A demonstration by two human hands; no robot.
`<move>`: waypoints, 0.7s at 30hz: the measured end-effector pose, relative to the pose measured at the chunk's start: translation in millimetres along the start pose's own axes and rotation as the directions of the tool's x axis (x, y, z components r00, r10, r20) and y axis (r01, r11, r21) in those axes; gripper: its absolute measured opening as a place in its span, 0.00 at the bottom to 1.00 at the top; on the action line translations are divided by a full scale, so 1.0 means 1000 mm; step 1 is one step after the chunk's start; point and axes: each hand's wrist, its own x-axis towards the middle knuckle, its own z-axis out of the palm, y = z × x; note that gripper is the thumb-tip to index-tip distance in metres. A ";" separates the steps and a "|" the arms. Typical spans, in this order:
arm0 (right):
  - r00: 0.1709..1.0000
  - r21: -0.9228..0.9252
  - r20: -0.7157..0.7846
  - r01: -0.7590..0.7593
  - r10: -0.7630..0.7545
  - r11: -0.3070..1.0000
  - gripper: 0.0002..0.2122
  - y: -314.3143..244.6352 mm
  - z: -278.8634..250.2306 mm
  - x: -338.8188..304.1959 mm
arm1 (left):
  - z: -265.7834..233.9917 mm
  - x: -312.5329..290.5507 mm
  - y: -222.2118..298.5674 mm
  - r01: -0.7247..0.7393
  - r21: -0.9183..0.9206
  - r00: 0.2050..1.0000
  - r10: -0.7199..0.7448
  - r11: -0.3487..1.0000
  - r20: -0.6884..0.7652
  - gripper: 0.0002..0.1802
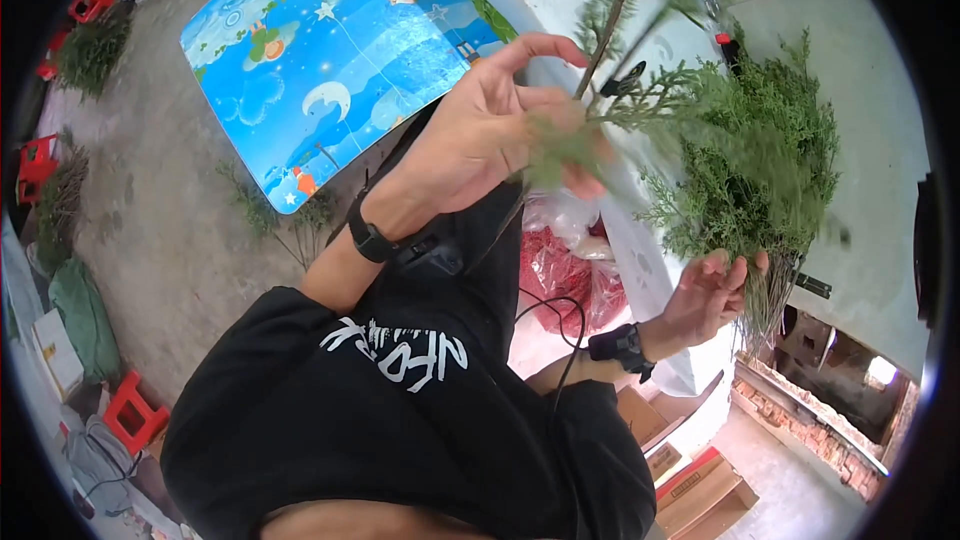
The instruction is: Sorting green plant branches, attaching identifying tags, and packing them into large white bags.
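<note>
My left hand [480,135] is closed around the stem of a leafy green evergreen branch [608,25], which slants from the top of the view down past my wrist. Some of its sprigs are blurred by motion. A thick bundle of evergreen sprigs [765,145] lies to the right on the pale surface, its bare stems pointing toward me. Beside those stems is my right hand [705,300], palm up, fingers loosely bent and apart, with nothing visible in it.
A blue cartoon-patterned folding table [335,50] stands at upper left. Red plastic-wrapped bags [565,275] sit below the white table edge [650,285]. Cardboard boxes [705,500] lie at lower right. Red stools [135,412] and more greenery [95,50] are on the left floor.
</note>
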 end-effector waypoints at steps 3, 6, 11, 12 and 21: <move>0.987 -0.351 -0.114 0.069 -0.116 0.934 0.21 -0.010 0.006 0.005 | 0.009 0.005 -0.005 0.130 0.130 0.974 -0.102 0.983 -0.203 0.31; 0.976 -0.389 -0.091 0.148 -0.198 0.909 0.25 -0.027 0.021 0.016 | 0.023 0.014 -0.012 0.156 0.162 0.956 -0.108 0.974 -0.271 0.19; 0.893 -0.364 -0.311 0.203 -0.324 0.909 0.30 -0.057 0.053 0.031 | 0.042 0.023 -0.037 -0.002 0.507 0.929 0.189 0.862 -0.317 0.11; 0.914 -0.275 -0.279 0.217 -0.294 0.936 0.31 -0.060 0.060 0.031 | 0.045 0.022 -0.044 -0.052 0.573 0.905 0.282 0.818 -0.320 0.11; 0.998 -0.201 0.010 -0.064 0.068 0.977 0.21 -0.020 0.121 0.038 | 0.037 0.014 -0.056 -0.178 0.822 0.816 0.548 0.541 -0.184 0.13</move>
